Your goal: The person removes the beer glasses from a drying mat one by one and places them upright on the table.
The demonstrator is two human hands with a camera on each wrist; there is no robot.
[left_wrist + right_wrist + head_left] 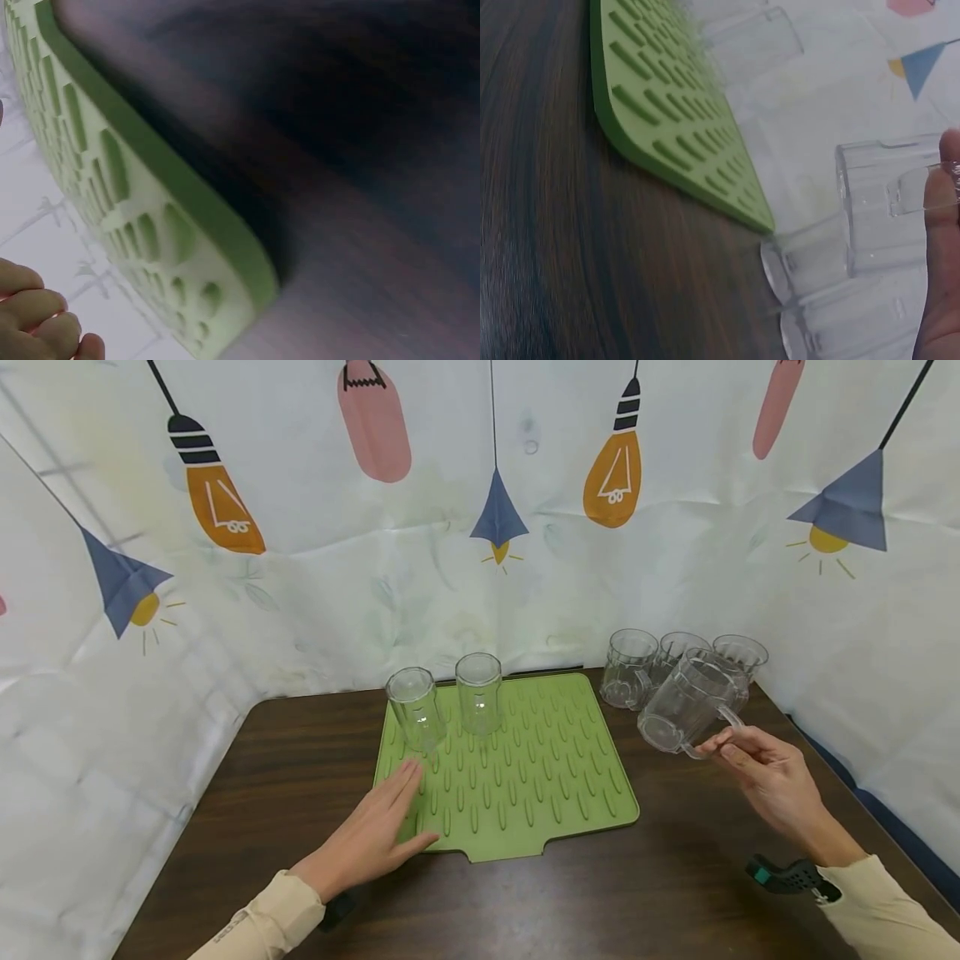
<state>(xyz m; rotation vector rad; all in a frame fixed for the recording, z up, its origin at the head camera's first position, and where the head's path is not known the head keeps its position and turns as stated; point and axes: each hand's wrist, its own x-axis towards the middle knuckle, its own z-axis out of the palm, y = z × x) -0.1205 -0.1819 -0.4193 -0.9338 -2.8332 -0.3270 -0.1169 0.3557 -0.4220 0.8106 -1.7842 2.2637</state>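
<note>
- White cloth backdrop (300, 610) starts at the far left and runs right across the back, printed with orange light bulbs, blue hanging lamps and pink shapes.
- Dark brown wood-look surface (300, 768) below it, carrying everything.
- Left hand (375, 837), cream sleeve (258, 920) behind it: fingers stretched out straight, thumb spread to the side, over the front left part of the mat. Honestly can't tell if it's touching.
- Green ridged drying mat (555, 760) in the middle of the surface, tab at the front edge.
- Two clear glass mugs on the mat's back left part: the left mug (414, 706) just beyond the left hand's fingertips, the right mug (480, 697) just beside it.
- Back right, off the mat, three more clear mugs bunched together: a left one (628, 668), a middle one (671, 652) and a right one (741, 652).
- Held clear mug (684, 702) in front of those, tilted, up off the surface, partly covering them.
- Right hand (776, 781) at far right: fingers and thumb pinching that mug's handle. Dark wristband (787, 875) below, then another cream sleeve.
</note>
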